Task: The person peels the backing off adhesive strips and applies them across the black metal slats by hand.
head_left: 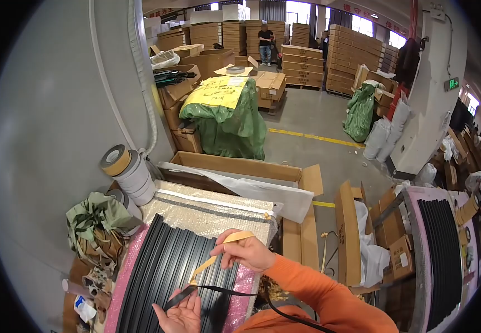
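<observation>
My right hand is closed in a pinch on a yellow backing strip, which runs down toward my other hand. Palm up, my left hand has its thumb spread, and a dark tape strip lies across its fingers. From there a black band stretches right, past my orange sleeve. The yellow and dark strips meet just above the left fingertips. Beneath both hands lie several long black ribbed profiles, side by side on pink bubble wrap.
Tape rolls stack at the left by the wall, behind a green cloth bag. Beyond the bench stands a long open carton. A green-wrapped stack is farther back. More black profiles lie at right. A person stands far off.
</observation>
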Available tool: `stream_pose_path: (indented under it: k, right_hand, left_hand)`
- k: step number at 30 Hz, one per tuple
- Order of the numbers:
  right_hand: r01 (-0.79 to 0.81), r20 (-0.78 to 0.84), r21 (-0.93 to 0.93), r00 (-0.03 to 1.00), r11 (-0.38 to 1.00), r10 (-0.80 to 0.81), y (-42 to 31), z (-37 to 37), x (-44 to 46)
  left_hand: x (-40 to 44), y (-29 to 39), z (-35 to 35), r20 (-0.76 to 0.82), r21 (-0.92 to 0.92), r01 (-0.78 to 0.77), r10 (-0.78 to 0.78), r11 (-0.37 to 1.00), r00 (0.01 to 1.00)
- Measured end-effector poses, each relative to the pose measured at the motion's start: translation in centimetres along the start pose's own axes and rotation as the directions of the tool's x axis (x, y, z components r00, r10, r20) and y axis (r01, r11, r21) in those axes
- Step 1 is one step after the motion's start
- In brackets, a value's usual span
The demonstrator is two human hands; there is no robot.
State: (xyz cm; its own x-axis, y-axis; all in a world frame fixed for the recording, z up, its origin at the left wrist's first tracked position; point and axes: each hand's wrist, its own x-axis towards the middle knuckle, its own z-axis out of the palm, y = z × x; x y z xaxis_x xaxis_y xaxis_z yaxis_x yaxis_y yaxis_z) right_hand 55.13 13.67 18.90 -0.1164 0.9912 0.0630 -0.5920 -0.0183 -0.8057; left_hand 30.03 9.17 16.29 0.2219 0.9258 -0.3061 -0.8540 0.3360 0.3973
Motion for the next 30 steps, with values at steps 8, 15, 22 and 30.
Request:
stream_pose_path:
  k: [8, 15, 22, 30]
  right_hand:
    - [0.006, -0.189, -0.218, 0.981, 0.976, -0.048, 1.9, -2.9, 2.1]
    - [-0.142, -0.628, 0.184, 0.744, 0.973, 0.227, 2.2, -19.7, 1.7]
    - [-0.077, -0.749, 0.418, 0.534, 0.905, 0.391, 3.4, -29.7, -2.2]
    - [-0.026, 0.090, -0.670, 0.989, 0.742, 0.115, 6.8, -7.1, -1.4]
  left_hand:
    - [-0.7, 0.6, 0.9, 0.145, 0.132, -0.024, 0.005, 0.991, 0.989]
    - [0.4, 0.5, -0.2, 0.197, 0.181, -0.050, 0.014, 0.982, 0.980]
    - [1.4, 0.6, 0.3, 0.134, -0.024, 0.047, -0.043, 0.999, 0.990]
    - [2.1, 0.5, 0.7, 0.090, -0.012, 0.025, -0.024, 1.000, 0.996]
